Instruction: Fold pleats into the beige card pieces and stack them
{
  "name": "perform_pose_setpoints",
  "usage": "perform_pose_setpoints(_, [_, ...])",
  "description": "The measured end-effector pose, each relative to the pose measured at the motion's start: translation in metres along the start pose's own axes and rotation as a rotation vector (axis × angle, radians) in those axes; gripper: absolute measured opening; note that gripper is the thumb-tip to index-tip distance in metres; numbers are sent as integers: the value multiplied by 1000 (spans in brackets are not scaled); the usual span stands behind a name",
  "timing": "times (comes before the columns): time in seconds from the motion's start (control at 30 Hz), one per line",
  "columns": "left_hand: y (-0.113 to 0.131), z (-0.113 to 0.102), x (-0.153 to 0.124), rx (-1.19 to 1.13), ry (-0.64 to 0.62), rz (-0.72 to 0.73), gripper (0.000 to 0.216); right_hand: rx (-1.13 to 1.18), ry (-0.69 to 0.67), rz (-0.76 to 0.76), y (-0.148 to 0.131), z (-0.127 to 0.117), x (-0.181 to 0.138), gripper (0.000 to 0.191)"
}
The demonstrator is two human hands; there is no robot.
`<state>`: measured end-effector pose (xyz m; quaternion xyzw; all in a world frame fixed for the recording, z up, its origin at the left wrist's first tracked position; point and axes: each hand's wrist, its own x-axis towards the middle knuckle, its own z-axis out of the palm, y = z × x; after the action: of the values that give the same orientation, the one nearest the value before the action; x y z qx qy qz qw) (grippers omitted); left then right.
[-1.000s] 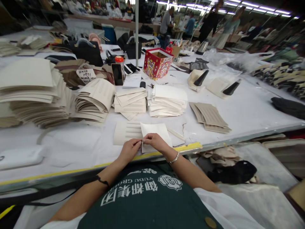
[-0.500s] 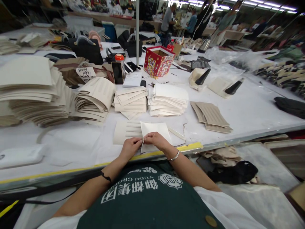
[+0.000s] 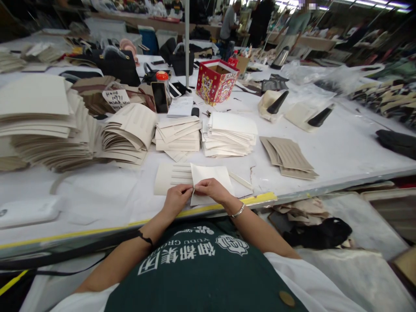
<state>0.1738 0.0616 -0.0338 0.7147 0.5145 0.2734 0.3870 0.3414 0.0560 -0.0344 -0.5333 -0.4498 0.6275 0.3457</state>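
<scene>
My left hand [image 3: 176, 199] and my right hand [image 3: 212, 190] meet at the near edge of the white table [image 3: 97, 195], fingertips pinched together on the left edge of a white rectangular sheet [image 3: 211, 175]. Under and to the left of it lies a cream ribbed panel [image 3: 172, 177]. Both hands are closed on the sheet's edge. A thin cream strip [image 3: 239, 180] lies just right of the sheet. A bangle sits on my right wrist and a black band on my left forearm.
Stacks of cream panels [image 3: 128, 134], [image 3: 178, 136], [image 3: 229, 135] stand behind my hands, with a tall pile [image 3: 42, 121] at far left. Tan ribbed pieces [image 3: 288, 157] lie to the right. Farther back are a red box [image 3: 216, 82], a phone [image 3: 160, 98], black bags and people.
My hands stay pinched on the sheet's edge with only slight finger motion. The view has tilted a little; a person at the back has walked on.
</scene>
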Motion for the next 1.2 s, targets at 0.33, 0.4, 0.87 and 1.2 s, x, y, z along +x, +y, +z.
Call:
perform_pose_setpoints(0.33, [5, -1, 0, 3, -34, 10, 27, -200, 78, -102, 4, 4, 1, 14])
perform_pose_setpoints(0.4, [2, -1, 2, -71, -47, -52, 28, -226, 91, -112, 4, 6, 0, 14])
perform_pose_setpoints(0.87, [-3, 1, 7, -656, -120, -455, 25, -398, 150, -169, 3, 9, 1, 19])
perform_pose_setpoints(1.2, [-1, -8, 8, -145, -166, -121, 23, -676, 167, -205, -5, 16, -3, 13])
